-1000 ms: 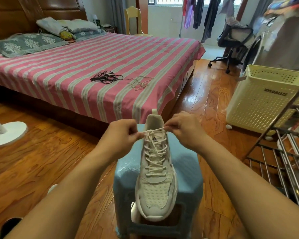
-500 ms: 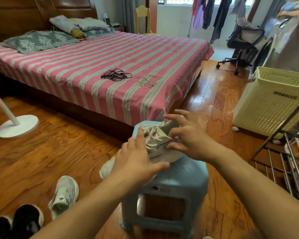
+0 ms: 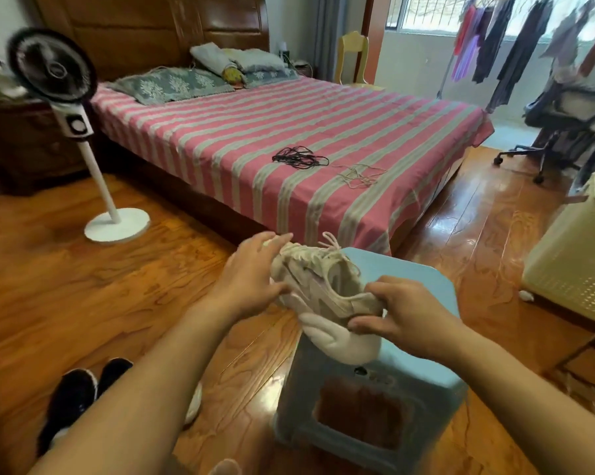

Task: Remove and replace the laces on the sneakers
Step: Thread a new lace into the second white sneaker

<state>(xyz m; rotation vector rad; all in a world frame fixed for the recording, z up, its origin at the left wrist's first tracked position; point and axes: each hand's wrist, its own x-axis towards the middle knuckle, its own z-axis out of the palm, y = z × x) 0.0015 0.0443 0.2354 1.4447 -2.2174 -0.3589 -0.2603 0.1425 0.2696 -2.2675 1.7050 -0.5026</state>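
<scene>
Gripping the laced cream mesh sneaker at both ends, left hand and right hand could snag its loose lace ends on the pale blue plastic stool.

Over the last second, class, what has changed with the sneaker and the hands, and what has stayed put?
The sneaker left its upright spot on the stool; it is now lifted, turned on its side. The left hand and right hand let go of the lace ends and took hold of the shoe's two ends. The black laces and pale laces stay on the bed.
</scene>
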